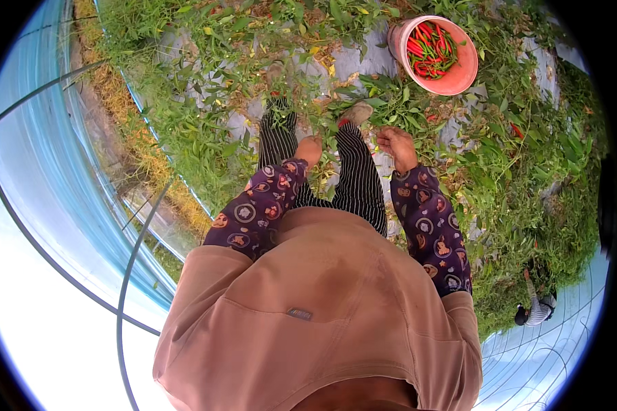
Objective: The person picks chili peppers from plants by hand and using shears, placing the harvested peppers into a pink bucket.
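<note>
My left hand [309, 149] is in front of my left thigh, fingers curled in among the leafy stems of a chili plant [316, 110]. Leaves and the angle hide its fingertips, so whether it holds a stem or a pepper does not show. To the right of my right knee, my right hand [398, 146] has its fingers loosely bent and slightly apart, with nothing visible in them. Beyond it, a pale pink plastic bucket [465, 67] leans on its side towards me. Red and some green chili peppers [432, 51] lie inside.
Chili plants sprawl over grey plastic mulch film [373, 51] around my shoes [357, 113]. A ripe red chili [516, 131] shows among leaves at right. Plastic sheeting [46, 128] and dark curved hoops [128, 262] line the left. Another person [537, 311] bends over plants at far right.
</note>
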`<action>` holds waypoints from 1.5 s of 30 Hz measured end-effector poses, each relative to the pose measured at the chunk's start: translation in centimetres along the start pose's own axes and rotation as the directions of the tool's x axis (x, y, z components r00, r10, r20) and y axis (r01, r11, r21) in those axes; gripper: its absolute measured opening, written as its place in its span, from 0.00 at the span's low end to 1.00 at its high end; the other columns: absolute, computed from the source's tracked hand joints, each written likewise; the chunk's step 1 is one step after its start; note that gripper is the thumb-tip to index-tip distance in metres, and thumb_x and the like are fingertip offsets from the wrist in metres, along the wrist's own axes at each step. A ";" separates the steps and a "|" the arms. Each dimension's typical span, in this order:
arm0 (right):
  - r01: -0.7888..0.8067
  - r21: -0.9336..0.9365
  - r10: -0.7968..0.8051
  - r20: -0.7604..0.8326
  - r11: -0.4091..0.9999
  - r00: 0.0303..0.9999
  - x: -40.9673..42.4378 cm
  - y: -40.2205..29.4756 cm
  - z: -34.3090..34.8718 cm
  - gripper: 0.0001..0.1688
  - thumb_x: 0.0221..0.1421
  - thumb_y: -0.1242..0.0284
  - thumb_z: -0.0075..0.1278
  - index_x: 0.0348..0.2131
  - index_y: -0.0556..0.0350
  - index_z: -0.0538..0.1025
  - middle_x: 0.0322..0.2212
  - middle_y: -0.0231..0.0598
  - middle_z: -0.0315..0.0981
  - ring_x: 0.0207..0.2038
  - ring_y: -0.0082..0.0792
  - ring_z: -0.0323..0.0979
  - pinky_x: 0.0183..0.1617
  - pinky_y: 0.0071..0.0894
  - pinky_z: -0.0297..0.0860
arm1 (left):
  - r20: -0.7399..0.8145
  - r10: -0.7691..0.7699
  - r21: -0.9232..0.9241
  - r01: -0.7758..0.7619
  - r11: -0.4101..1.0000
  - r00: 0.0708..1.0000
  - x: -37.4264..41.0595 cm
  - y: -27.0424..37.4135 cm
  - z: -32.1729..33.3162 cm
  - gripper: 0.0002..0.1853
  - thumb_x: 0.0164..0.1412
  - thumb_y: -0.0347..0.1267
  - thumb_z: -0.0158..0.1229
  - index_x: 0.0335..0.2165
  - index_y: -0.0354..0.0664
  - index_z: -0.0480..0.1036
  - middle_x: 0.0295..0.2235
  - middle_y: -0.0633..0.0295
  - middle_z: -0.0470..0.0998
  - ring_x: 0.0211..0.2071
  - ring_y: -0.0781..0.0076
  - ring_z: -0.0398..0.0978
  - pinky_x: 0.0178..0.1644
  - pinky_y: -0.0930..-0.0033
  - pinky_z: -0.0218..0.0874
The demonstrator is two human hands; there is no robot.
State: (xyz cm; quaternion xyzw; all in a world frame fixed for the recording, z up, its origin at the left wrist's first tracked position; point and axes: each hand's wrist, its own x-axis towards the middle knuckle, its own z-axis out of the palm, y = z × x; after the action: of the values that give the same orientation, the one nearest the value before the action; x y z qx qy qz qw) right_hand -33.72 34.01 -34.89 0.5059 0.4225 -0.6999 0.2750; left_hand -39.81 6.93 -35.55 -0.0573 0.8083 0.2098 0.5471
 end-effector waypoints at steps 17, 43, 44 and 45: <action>0.402 -0.893 -0.693 0.421 -0.202 0.585 19.5 -13.1 14.1 0.31 0.47 0.77 0.47 0.53 0.53 0.65 0.50 0.46 0.66 0.52 0.49 0.63 0.54 0.42 0.61 | 0.393 -0.101 -0.458 0.290 0.841 0.914 1.9 -6.7 -2.4 0.24 0.65 0.43 0.44 0.21 0.34 0.67 0.15 0.64 0.64 0.14 0.73 0.59 0.22 0.64 0.55; -0.104 -0.560 0.269 0.220 0.822 0.938 21.5 -2.4 23.6 0.35 0.57 0.57 0.47 0.55 0.64 0.63 0.46 0.44 0.70 0.41 0.36 0.70 0.41 0.28 0.65 | 0.334 0.076 -0.558 0.132 0.819 0.939 3.2 -4.7 -1.9 0.25 0.67 0.43 0.39 0.19 0.38 0.62 0.12 0.56 0.57 0.15 0.62 0.57 0.24 0.53 0.51; -0.041 -0.625 0.219 0.211 0.779 0.953 19.8 -3.5 26.1 0.30 0.59 0.59 0.44 0.50 0.67 0.67 0.41 0.50 0.70 0.37 0.41 0.69 0.40 0.30 0.65 | 0.283 0.096 -0.540 0.076 0.838 0.954 3.2 -5.1 -1.5 0.24 0.67 0.45 0.38 0.24 0.36 0.65 0.14 0.54 0.61 0.17 0.57 0.61 0.27 0.51 0.54; 0.080 -0.715 0.120 0.224 0.694 0.967 19.6 -3.4 26.3 0.28 0.60 0.60 0.43 0.48 0.68 0.68 0.37 0.52 0.70 0.35 0.42 0.68 0.38 0.32 0.64 | 0.180 0.104 -0.564 0.016 0.826 0.978 2.9 -5.0 -1.5 0.24 0.67 0.46 0.38 0.30 0.33 0.66 0.18 0.52 0.66 0.19 0.56 0.64 0.29 0.51 0.55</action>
State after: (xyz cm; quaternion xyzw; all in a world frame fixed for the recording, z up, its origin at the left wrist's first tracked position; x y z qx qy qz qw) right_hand -55.59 13.63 -48.78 0.2690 0.6180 -0.5345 0.5100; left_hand -40.68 2.19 -39.12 -0.1755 0.6518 0.4557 0.5803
